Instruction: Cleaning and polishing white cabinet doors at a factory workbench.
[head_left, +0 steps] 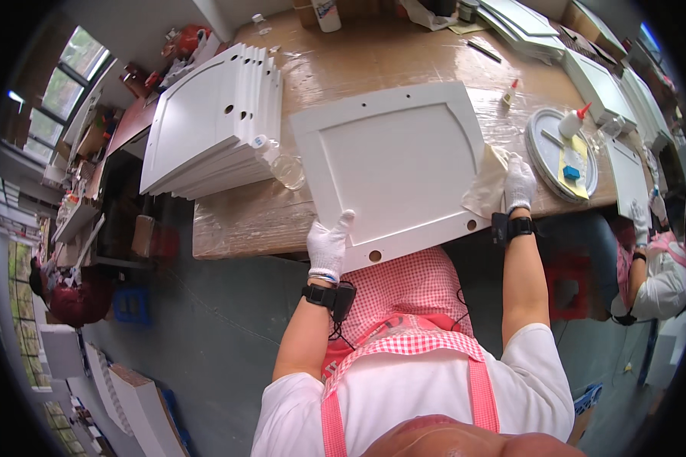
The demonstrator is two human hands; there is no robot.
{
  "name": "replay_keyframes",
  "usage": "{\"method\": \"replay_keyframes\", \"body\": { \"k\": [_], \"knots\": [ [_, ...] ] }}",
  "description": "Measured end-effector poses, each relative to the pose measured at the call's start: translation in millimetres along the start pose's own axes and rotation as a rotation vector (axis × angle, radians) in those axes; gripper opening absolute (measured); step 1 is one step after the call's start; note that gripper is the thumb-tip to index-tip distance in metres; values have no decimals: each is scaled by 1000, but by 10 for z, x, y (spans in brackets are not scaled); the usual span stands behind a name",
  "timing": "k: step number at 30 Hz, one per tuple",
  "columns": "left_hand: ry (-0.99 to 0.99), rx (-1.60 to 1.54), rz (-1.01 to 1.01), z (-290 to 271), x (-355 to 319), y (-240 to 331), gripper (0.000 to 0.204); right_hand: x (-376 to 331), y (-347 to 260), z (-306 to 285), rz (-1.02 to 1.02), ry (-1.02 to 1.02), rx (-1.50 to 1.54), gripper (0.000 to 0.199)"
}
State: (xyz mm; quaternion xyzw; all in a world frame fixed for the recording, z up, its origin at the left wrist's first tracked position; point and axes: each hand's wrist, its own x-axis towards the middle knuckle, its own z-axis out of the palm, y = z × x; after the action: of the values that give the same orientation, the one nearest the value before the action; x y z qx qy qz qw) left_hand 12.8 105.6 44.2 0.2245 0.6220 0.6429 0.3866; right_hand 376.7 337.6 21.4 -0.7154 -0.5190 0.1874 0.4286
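A white recessed door panel [396, 160] with small round holes lies tilted across the table's near edge, its lower side reaching out over my lap. My left hand [329, 247], in a white knit glove, grips its lower left corner, thumb on the face and fingers mostly hidden. At the panel's right side my gloved right hand [520, 183] is closed on a cream cloth [485, 184], which lies against the panel's edge. Just left of the panel is a clear bottle [288, 172]. Beyond my right hand sits a round white lid [542, 167] bearing a blue block [572, 173].
A stack of similar white panels [198, 126] stands at the left of the plastic-covered table [232, 228]. A red-tipped white glue bottle [572, 123] and a smaller bottle [509, 94] are at the right. More panels [522, 27] lie farther back. A co-worker [659, 282] sits at the right.
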Motion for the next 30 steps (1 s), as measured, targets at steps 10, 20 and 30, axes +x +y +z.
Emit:
{"method": "replay_keyframes", "body": {
  "k": [10, 20, 30],
  "knots": [
    [-11, 954, 23, -298, -147, 110, 67, -297, -892, -442, -700, -231, -361, 51],
    [-643, -107, 318, 297, -1034, 1185, 53, -2208, -1839, -68, -407, -951, 815, 39],
    [-766, 75, 357, -94, -1605, 1650, 34, -2413, -1610, -143, -435, -675, 843, 38]
  ]
}}
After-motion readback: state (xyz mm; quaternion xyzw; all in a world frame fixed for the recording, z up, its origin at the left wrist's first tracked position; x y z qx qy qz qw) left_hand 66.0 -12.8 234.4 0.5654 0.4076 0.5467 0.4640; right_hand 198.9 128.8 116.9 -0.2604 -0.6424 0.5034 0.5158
